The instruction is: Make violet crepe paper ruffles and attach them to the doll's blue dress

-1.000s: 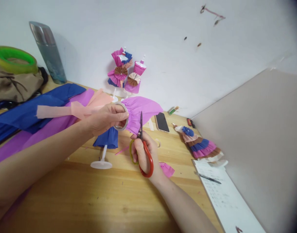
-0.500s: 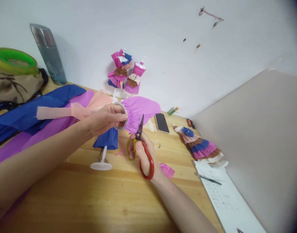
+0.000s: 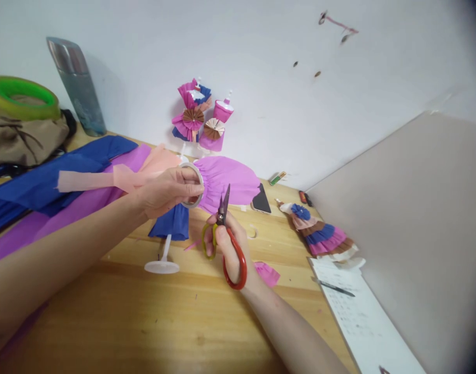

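Note:
My left hand [image 3: 171, 188] is closed around a roll of tape [image 3: 201, 182], fingers through its ring. Gathered purple crepe paper [image 3: 232, 179] fans out to the right from beside the roll. In my right hand [image 3: 230, 239] is a pair of scissors [image 3: 234, 254] with one red and one yellow handle; its blades are slightly apart and point up in front of the purple paper. Below my left hand a small stand with a white round base [image 3: 162, 267] carries a blue paper skirt [image 3: 171, 223], its upper part hidden.
Blue crepe paper [image 3: 85, 163] and a peach strip [image 3: 85, 181] lie at the left, near a thermos [image 3: 80, 88]. Decorated paper dresses [image 3: 193, 117] stand by the wall. On the right are a phone [image 3: 261, 201], a tiered paper dress [image 3: 323, 234] and a written sheet [image 3: 354, 301] with a pen [image 3: 337, 288].
The purple paper has spread further right and lower, now covering part of the phone. Both hands and the scissors have hardly moved.

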Available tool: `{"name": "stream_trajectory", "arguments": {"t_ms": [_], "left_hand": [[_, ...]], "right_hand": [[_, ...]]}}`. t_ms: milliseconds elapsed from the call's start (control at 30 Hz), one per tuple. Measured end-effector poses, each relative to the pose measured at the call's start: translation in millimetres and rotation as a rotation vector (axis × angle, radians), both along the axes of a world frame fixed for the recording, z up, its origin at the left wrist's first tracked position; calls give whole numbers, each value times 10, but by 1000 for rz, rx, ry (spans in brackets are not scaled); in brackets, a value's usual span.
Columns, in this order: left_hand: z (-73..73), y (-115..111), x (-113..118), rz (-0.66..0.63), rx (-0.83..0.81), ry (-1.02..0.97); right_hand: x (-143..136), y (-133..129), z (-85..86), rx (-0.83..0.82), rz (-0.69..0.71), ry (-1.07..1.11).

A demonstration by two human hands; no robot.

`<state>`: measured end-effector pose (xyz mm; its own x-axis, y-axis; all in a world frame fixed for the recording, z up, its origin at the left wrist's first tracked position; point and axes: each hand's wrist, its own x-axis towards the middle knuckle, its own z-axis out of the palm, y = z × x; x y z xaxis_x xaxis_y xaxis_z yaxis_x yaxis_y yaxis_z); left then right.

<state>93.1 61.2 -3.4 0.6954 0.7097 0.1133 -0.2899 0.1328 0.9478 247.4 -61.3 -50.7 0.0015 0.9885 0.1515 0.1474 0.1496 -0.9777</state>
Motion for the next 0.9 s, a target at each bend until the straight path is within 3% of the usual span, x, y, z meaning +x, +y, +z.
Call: {"name": "stream_trajectory", "arguments": {"t_ms": [400,900], "left_hand": [[-58,12,5,-5,-110,-73],[-38,-41,49,46,-18,-12]], "right_hand": [[-13,-28,13,3,-2,75],[-10,-18,16,21,-12,103]]}}
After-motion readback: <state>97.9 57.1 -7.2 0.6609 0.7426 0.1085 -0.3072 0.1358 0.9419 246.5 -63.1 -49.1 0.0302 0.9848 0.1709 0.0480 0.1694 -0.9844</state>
